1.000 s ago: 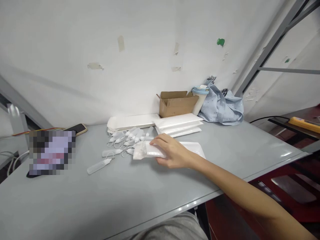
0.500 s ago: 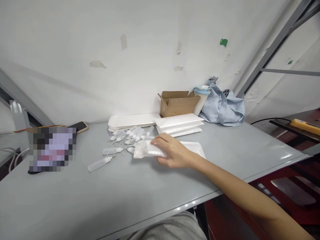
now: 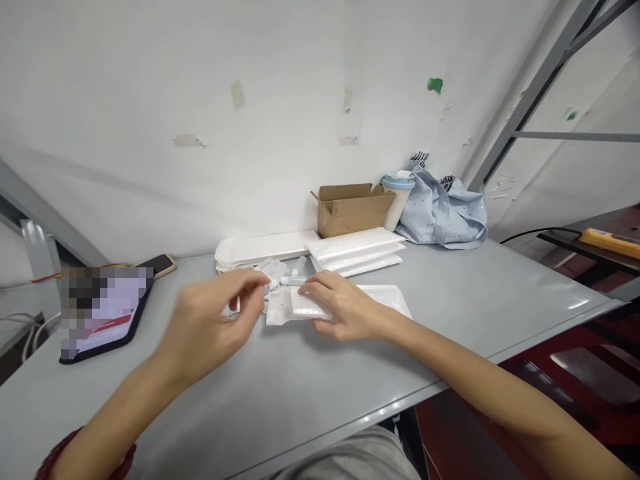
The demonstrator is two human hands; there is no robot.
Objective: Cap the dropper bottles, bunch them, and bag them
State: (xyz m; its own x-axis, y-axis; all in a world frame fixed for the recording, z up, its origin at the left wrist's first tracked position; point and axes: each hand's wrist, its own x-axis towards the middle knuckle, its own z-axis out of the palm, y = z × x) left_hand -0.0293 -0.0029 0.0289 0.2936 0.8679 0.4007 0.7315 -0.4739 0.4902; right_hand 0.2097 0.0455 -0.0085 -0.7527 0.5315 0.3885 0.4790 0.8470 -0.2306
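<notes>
My right hand [image 3: 345,308] is closed round a white padded envelope [image 3: 385,298] that lies on the grey table, its open end pointing left. My left hand [image 3: 215,320] is over the table just left of that end, thumb and fingertips bent toward each other, slightly blurred; whether a small thing is between them cannot be made out. Behind its fingers lie several clear plastic bottles [image 3: 275,269], partly hidden. Farther back are a flat stack of white envelopes [image 3: 265,247] and a fanned stack of padded envelopes [image 3: 355,247].
An open cardboard box [image 3: 355,215], a blue-lidded cup [image 3: 397,200] and a light blue bag [image 3: 445,213] stand near the wall. At the left are a tablet [image 3: 107,320] with a blurred screen and a phone [image 3: 163,265]. The table's front edge [image 3: 370,419] is close.
My left hand has come in from the lower left and now covers part of the bottles. My right hand still holds the envelope in nearly the same place. The view has shifted slightly.
</notes>
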